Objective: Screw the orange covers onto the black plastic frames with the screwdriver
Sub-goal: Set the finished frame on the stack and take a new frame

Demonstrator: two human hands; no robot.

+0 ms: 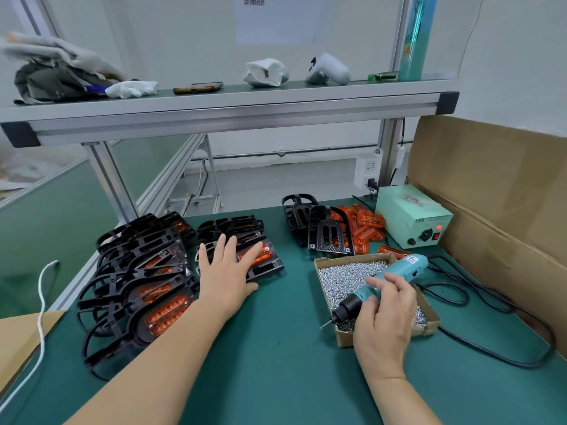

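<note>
We see a left hand (228,271) in the middle of the frame. It lies flat, with straight and spread fingers, and presses on a black plastic frame (270,268) that rests on the green table mat (276,348). The hand grips nothing. A ribbed orange cover (262,259) sits in this frame, partly under the fingers.

In the lower right of the frame, a right hand (383,314) holds a teal electric screwdriver (405,268). The fingers are curled around its body. The tool is tilted and its black nose and thin bit point down and to the left. The hand and the tool are over a shallow cardboard box (352,259) full of small silver screws (346,274).

At the left of the frame we see a pile of black frames with orange covers fitted (138,286), overlapping one another. Right of the centre, two bare black frames (325,234) lean against a heap of loose orange covers (365,225). Just beside this heap stands a pale green power box (411,216) with a red light on. A black cable (491,302) runs from the screwdriver in loops across the mat, near a brown cardboard sheet (491,179) at the right edge.
</note>
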